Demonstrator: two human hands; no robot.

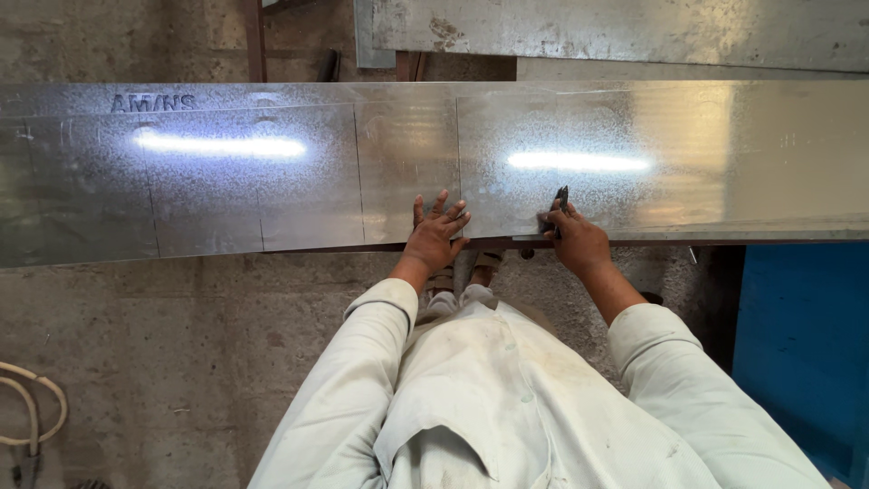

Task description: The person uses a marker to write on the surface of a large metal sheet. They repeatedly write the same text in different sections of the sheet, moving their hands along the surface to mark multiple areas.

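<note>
A long shiny galvanised metal sheet [272, 181] lies across the view, with thin scribed lines running over it. My left hand [436, 234] rests flat on its near edge, fingers spread, holding nothing. My right hand [576, 237] sits just to the right on the same edge and grips a dark marker [561, 201], whose tip touches the sheet. Both arms are in pale, stained sleeves.
A second metal sheet [615, 32] leans at the back right. The concrete floor [163, 362] lies below the sheet. A pale hose loop [36, 407] lies at the lower left. A blue panel [801, 344] stands at the lower right.
</note>
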